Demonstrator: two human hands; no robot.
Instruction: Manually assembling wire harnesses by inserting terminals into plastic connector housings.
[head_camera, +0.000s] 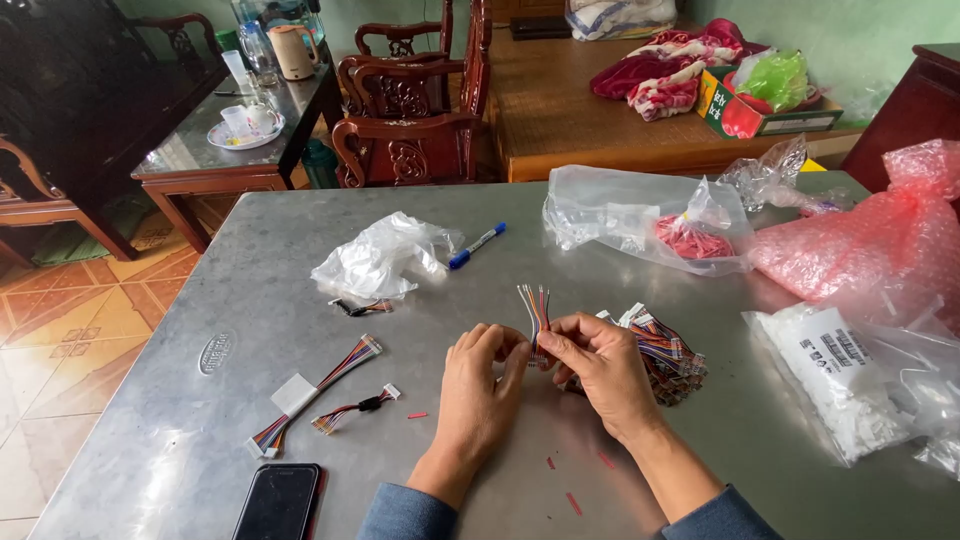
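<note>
My left hand (480, 385) and my right hand (600, 365) meet over the middle of a grey metal table (250, 300). Together they pinch the lower end of a small bundle of thin coloured wires (535, 305), whose loose ends stick up and fan out. Just right of my right hand lies a pile of similar coloured wire harnesses with white connectors (665, 350). Left of my hands lie a long wire harness wrapped in a white label (310, 385) and a shorter harness with a black band (355, 408).
A crumpled clear bag (385, 258), a blue marker (477, 245) and a small black-banded wire piece (362, 307) lie further back. Plastic bags of parts (650, 215), pink bubble wrap (880, 235) and a bag of white pieces (840, 375) crowd the right. A black phone (280, 502) lies at the near edge.
</note>
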